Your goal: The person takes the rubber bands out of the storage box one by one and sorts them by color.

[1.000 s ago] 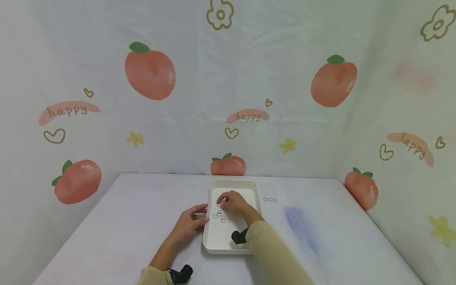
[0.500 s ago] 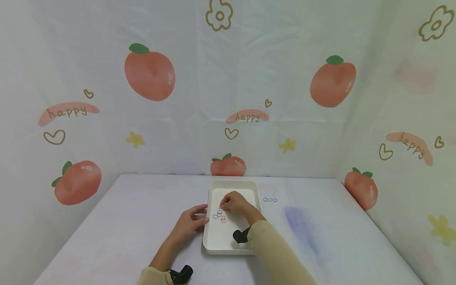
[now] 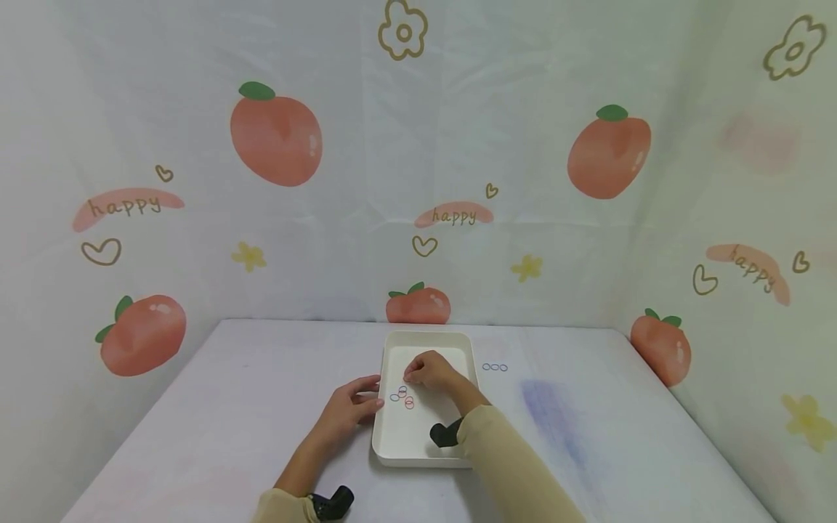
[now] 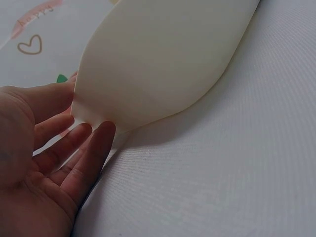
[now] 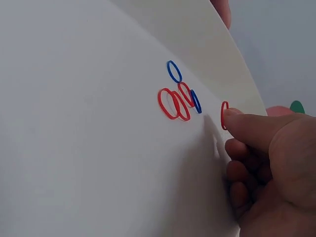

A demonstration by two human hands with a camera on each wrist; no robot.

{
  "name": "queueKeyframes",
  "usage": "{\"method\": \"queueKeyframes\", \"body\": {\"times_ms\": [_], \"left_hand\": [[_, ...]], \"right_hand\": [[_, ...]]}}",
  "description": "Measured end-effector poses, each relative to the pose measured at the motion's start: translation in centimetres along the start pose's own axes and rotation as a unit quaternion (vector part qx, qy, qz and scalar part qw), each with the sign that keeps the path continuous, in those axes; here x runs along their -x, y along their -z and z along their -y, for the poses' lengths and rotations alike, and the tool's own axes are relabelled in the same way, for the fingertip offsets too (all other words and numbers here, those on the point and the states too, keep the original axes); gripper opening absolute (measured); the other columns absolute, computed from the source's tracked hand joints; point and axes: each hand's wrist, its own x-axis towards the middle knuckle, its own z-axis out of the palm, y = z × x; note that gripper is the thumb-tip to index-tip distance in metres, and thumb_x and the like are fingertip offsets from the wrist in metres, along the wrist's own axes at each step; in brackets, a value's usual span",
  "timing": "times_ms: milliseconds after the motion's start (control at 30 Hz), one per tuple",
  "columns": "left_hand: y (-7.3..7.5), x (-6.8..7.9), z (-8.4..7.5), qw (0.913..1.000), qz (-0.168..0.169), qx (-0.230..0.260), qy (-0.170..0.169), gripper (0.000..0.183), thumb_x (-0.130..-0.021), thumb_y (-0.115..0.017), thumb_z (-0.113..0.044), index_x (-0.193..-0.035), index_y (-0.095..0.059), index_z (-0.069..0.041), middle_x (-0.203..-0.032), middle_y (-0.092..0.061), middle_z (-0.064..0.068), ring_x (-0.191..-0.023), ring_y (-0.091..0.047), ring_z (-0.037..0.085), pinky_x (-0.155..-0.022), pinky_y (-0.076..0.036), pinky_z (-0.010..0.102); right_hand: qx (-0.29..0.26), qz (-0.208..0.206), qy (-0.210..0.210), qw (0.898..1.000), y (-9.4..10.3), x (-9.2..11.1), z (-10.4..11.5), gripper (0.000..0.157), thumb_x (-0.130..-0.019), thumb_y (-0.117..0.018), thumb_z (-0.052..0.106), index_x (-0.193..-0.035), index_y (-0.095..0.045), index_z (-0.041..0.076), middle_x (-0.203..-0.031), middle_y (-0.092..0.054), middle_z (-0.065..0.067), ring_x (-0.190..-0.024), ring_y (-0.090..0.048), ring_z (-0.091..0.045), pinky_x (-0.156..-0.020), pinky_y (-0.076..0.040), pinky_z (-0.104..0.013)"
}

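Note:
A white tray (image 3: pixel 428 336) lies on the table with several red and blue rubber bands (image 3: pixel 402 396) loose on its floor. My right hand (image 3: pixel 410 375) is inside the tray with its fingers curled, and it pinches a red rubber band (image 5: pixel 224 115) at the thumb tip (image 5: pixel 236 117), just right of the band cluster (image 5: pixel 177 101). A single blue band (image 5: pixel 174 71) lies beyond the cluster. My left hand (image 3: pixel 369 396) rests with straight fingers (image 4: pixel 91 148) against the tray's left outer wall (image 4: pixel 158 64).
Three blue bands (image 3: pixel 495 367) lie in a row on the table right of the tray. A pale blue smear (image 3: pixel 552 414) marks the cloth further right. Printed fabric walls close in the table on three sides.
My right hand's fingers have curled in and drawn back slightly from the band cluster, with a red band at the thumb tip. The left hand and tray have stayed put.

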Motion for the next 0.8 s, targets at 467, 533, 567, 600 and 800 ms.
{"method": "queueKeyframes", "body": {"times_ms": [467,533,567,600,800], "left_hand": [[0.1,-0.4,0.6,1.0,0.001,-0.003,0.006,0.054,-0.09,-0.07,-0.018,-0.138,-0.051,-0.003,-0.127,-0.058,0.018,-0.102,-0.065,0.027,-0.079,-0.055,0.037],[0.1,-0.4,0.6,0.9999,-0.002,-0.009,0.007,0.054,-0.09,-0.071,-0.019,-0.138,-0.052,-0.004,-0.127,-0.058,0.017,-0.102,-0.065,0.027,-0.079,-0.055,0.037],[0.1,-0.5,0.7,0.9999,-0.003,-0.01,0.008,0.054,-0.09,-0.071,-0.019,-0.138,-0.052,-0.004,-0.127,-0.058,0.017,-0.102,-0.064,0.027,-0.078,-0.055,0.037],[0.1,-0.5,0.7,0.9999,-0.004,-0.012,0.009,0.054,-0.09,-0.071,-0.019,-0.138,-0.052,-0.004,-0.127,-0.059,0.017,-0.102,-0.064,0.026,-0.078,-0.055,0.037],[0.0,-0.4,0.6,0.9998,-0.006,-0.014,0.01,0.053,-0.09,-0.071,-0.018,-0.137,-0.053,-0.004,-0.126,-0.059,0.017,-0.102,-0.064,0.027,-0.08,-0.055,0.037]], "right_hand": [[-0.006,0.004,0.031,0.999,1.2,0.4,0.3,0.008,-0.088,-0.072,0.013,-0.086,-0.072,0.006,-0.077,-0.063,0.0,-0.069,-0.053,-0.014,-0.06,-0.042,-0.025],[-0.001,0.0,0.039,0.999,1.5,0.5,0.5,0.008,-0.089,-0.072,0.013,-0.086,-0.072,0.006,-0.078,-0.063,0.001,-0.069,-0.052,-0.014,-0.06,-0.042,-0.025],[0.001,-0.003,0.042,0.999,1.6,0.5,0.7,0.007,-0.089,-0.072,0.013,-0.086,-0.072,0.006,-0.078,-0.063,0.001,-0.07,-0.052,-0.014,-0.061,-0.043,-0.025],[0.002,-0.005,0.044,0.999,1.8,0.6,0.9,0.007,-0.089,-0.071,0.013,-0.086,-0.071,0.006,-0.078,-0.063,0.001,-0.07,-0.052,-0.014,-0.061,-0.043,-0.025],[0.014,-0.026,0.049,0.998,2.7,0.8,1.6,0.006,-0.089,-0.07,0.012,-0.086,-0.071,0.008,-0.079,-0.063,0.002,-0.073,-0.053,-0.015,-0.065,-0.045,-0.026]]}}
